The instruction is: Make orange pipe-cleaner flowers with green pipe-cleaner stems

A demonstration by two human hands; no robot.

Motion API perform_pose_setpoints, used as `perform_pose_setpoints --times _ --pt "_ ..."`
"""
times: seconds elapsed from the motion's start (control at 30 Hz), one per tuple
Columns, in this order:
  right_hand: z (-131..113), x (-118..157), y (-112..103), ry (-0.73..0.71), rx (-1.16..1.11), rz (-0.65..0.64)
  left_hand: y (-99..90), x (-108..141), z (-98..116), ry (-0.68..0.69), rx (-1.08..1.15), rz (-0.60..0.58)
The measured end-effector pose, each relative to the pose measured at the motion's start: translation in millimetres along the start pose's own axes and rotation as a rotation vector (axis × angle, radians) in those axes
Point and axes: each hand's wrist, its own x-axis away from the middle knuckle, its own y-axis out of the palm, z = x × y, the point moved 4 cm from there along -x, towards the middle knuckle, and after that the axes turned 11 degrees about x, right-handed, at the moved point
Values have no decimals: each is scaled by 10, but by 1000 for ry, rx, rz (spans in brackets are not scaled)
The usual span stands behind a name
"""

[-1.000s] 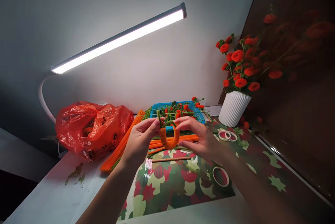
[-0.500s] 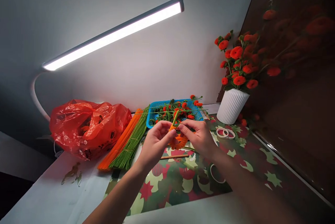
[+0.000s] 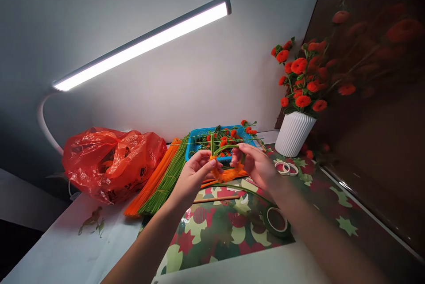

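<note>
My left hand [image 3: 195, 172] pinches the base of a curled orange pipe cleaner [image 3: 229, 175] between thumb and fingers. Upright from that pinch stands a green pipe cleaner stem [image 3: 212, 143]. A second green strand [image 3: 226, 147] arches off to the right, and its far part lies between the fingertips of my right hand [image 3: 262, 166]. Some of the orange curl is blurred and partly covered by the fingers. Both hands are held over the patterned mat [image 3: 202, 226], in front of a blue basket [image 3: 195, 132] with small orange-red flowers in it.
Left of the hands lie bundles of orange pipe cleaners [image 3: 151, 182] and green pipe cleaners [image 3: 164, 186], beside a red plastic bag [image 3: 109, 164]. A white vase [image 3: 295, 134] of flowers, pale rings [image 3: 282, 168], a green tape roll [image 3: 269, 221] and a thin brown stick [image 3: 217, 199] are nearby. A lamp [image 3: 142, 40] hangs above.
My right hand has moved away from my left, drawing the green strand out to the right in an arch. The upright stem is straighter, and the orange curl has opened wider.
</note>
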Motion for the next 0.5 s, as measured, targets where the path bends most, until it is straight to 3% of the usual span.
perform_pose_setpoints --times 0.17,0.37,0.5 --pt "-107 68 58 -102 278 -107 24 5 38 56 -50 24" --pt "-185 214 191 -247 775 -5 40 69 96 264 -288 94" --pt "-261 250 201 -430 915 121 12 87 95 333 -419 94"
